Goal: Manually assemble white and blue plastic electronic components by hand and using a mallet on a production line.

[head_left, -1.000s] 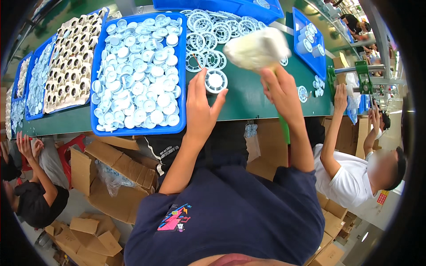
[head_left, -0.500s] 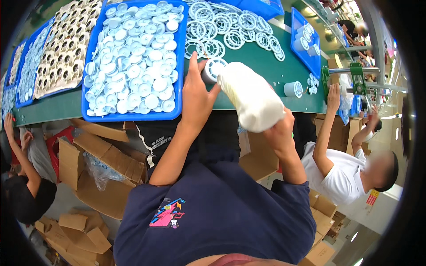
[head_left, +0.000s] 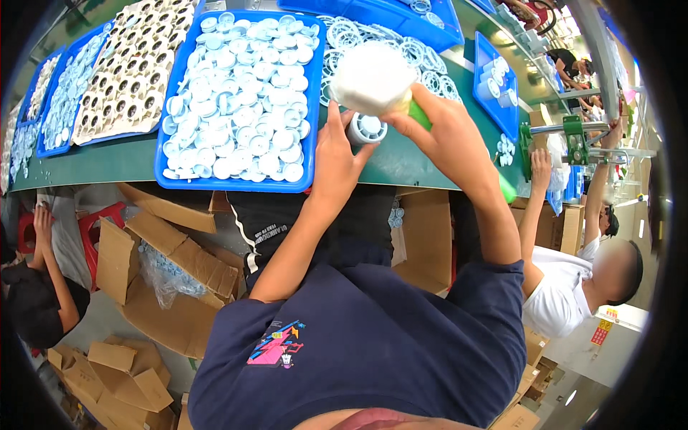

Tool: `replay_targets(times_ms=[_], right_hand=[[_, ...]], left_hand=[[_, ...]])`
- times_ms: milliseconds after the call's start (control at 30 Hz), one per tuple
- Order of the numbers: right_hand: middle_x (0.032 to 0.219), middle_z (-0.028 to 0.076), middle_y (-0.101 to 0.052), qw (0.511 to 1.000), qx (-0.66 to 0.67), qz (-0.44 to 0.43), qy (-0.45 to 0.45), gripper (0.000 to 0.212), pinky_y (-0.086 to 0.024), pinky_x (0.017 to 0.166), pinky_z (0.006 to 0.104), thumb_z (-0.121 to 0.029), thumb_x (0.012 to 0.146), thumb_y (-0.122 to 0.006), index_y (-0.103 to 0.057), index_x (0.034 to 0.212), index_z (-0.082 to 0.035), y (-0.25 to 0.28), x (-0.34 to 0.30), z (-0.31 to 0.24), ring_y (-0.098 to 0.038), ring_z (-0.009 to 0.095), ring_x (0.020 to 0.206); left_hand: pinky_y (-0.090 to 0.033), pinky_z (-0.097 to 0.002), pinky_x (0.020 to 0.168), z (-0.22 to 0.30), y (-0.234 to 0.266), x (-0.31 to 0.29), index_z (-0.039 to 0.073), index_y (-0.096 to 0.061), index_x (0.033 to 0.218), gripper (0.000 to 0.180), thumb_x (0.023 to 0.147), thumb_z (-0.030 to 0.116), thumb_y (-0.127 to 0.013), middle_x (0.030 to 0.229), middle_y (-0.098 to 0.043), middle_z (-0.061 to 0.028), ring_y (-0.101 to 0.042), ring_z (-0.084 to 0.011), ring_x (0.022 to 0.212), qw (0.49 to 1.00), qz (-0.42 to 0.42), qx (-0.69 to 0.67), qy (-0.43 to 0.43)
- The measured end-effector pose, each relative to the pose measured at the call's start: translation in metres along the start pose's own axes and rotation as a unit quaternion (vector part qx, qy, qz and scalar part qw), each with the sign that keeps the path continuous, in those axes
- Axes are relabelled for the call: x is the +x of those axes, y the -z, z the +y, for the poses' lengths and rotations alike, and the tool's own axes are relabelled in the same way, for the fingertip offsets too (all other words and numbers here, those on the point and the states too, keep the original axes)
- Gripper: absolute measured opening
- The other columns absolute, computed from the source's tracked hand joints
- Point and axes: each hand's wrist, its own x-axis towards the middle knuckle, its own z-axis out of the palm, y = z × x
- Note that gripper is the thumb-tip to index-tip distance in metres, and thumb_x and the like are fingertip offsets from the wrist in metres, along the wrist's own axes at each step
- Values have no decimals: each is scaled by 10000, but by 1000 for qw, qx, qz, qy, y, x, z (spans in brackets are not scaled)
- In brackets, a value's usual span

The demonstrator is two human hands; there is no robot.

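My left hand (head_left: 333,156) is wrapped round the side of a pale blue plastic cylinder (head_left: 368,130), which stands on the green table with a slotted, spoked ring at its top. In my right hand (head_left: 453,140) is a mallet with a green handle, closed in my fingers. The mallet's bulky head (head_left: 373,77), covered in white and blurred by motion, is just beyond the cylinder; whether they touch I cannot tell. A blue tray (head_left: 313,166) heaped with small pale round caps (head_left: 244,100) lies left of my left hand.
Pale spoked rings (head_left: 437,79) are piled behind the mallet. A small blue tray (head_left: 494,107) holding several cylinders is at the right, near a green clamp-like fixture (head_left: 575,140). Egg-carton trays (head_left: 129,82) lie left. Cardboard boxes (head_left: 168,294) stand below; co-workers are on both sides.
The mallet's head has swung from the near right of the cylinder to its far side, and my right hand has moved up and forward. My left hand still holds the cylinder. The view has shifted slightly.
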Motion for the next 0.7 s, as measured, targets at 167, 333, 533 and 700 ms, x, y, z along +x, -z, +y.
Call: replay_targets(times_ms=[167, 333, 533, 700], right_hand=[[786, 234, -698, 995, 28, -26, -97, 407, -499, 648, 480, -375, 1001, -705, -664, 1100, 18, -10, 3, 27, -675, 440, 740], [718, 186, -647, 952, 164, 56, -252, 339, -461, 602, 388, -288, 1032, -681, -653, 1149, 29, -30, -58, 38, -622, 291, 613], [1025, 222, -710, 960, 95, 184, -189, 476, -535, 787, 438, -147, 942, -759, -614, 1375, -11, -55, -99, 62, -694, 389, 879], [1127, 167, -643, 955, -45, 191, -221, 588, -511, 874, 444, -99, 907, -752, -578, 1469, -93, -91, -118, 86, -614, 363, 1029]], left_hand=[[-468, -439, 1072, -1, 2, 4, -77, -255, 1566, 999, 811, 113, -881, 1293, -670, -215, -634, -377, 1223, 1000, -13, 1, -14], [-469, -447, 1065, 2, 1, 5, -54, -310, 1551, 951, 816, 143, -879, 1288, -675, -214, -634, -381, 1219, 1000, -13, 7, -3], [-495, -447, 1011, 4, 8, 8, 11, -563, 1368, 640, 811, 117, -859, 1282, -663, -192, -632, -386, 1182, 1000, -24, 19, 3], [-513, -369, 1020, 5, 5, 11, -3, -561, 1359, 628, 819, 77, -871, 1311, -612, -161, -622, -269, 1198, 1000, 4, -17, -14]])
